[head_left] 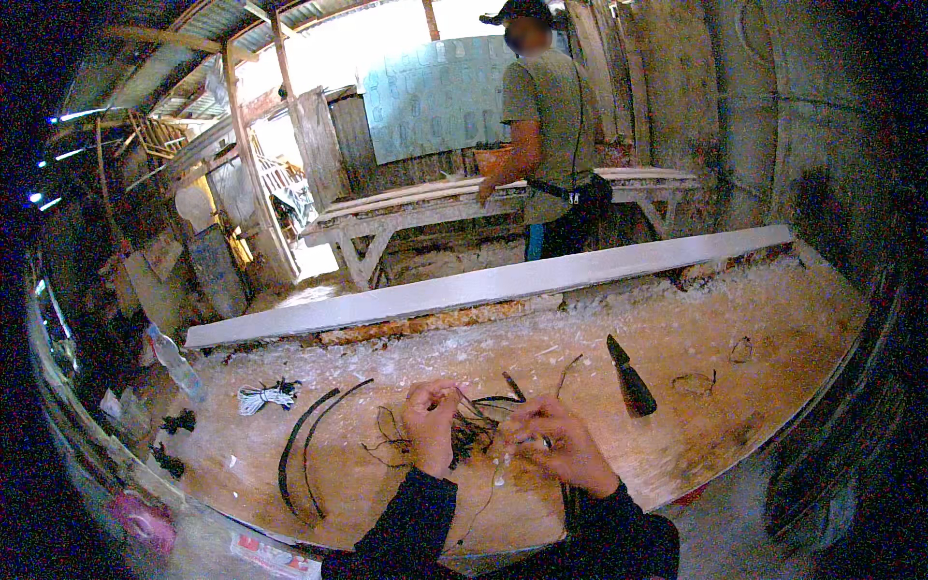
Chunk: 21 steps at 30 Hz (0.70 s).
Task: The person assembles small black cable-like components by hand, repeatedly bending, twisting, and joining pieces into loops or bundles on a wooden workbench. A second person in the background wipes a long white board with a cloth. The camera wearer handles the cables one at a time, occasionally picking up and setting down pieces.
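My left hand [432, 427] is closed, thumb and fingers pinched on a thin dark strand. Close by, my right hand [561, 443] has its fingers drawn together; what they hold is too small to name. Between and behind both hands lies a tangle of dark strands [472, 437] on the wooden tabletop [377, 493]. A thin cord [474, 517] trails toward the near edge. Left of my hands lie two curved dark strips [294, 449], and beyond them a bundle of white and black cord [270, 396]. A dark pointed blade-like piece [631, 380] rests to the right.
A clear plastic bottle [176, 363] lies at the left edge, near dark cord bundles [179, 420]. Thin wire loops [694, 385] are at the right. A pale beam [483, 283] borders the far side. Beyond it, a person [551, 126] stands beside a bench [416, 211] with an orange container [491, 159].
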Motion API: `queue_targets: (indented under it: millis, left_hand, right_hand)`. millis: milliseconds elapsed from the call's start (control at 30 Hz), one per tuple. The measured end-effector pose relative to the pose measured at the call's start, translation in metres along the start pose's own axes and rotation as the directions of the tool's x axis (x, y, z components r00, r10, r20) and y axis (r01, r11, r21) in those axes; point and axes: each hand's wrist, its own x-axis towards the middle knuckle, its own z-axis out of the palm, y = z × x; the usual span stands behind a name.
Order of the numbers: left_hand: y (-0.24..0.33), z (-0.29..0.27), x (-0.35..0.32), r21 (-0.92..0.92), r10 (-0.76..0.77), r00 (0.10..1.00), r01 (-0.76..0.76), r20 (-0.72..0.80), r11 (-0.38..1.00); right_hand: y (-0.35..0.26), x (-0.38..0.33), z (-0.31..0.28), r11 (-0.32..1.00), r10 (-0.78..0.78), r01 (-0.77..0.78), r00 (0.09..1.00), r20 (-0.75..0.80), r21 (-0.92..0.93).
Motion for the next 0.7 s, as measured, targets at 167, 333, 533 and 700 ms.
queue_targets:
  millis: [167,333,533,700]
  left_hand:
    - [-0.017,0.001,0.0,-0.13,-0.041,0.999,0.043,0.015,0.991]
    - [-0.015,0.002,-0.002,0.005,-0.047,0.998,0.047,0.047,0.999]
    - [-0.003,0.002,-0.008,0.246,0.206,0.967,-0.239,0.151,0.939]
    - [0.001,0.01,-0.011,0.065,-0.006,0.98,-0.007,0.197,0.998]
  right_hand:
    - [-0.017,0.0,0.028,0.991,-0.056,0.082,0.971,0.232,-0.105]
    - [-0.016,0.0,0.031,0.96,-0.095,0.156,0.962,0.256,-0.231]
    - [-0.014,0.001,0.028,0.962,-0.124,0.184,0.953,0.278,-0.201]
    - [-0.02,0.001,0.021,0.978,-0.031,0.078,0.973,0.23,-0.195]
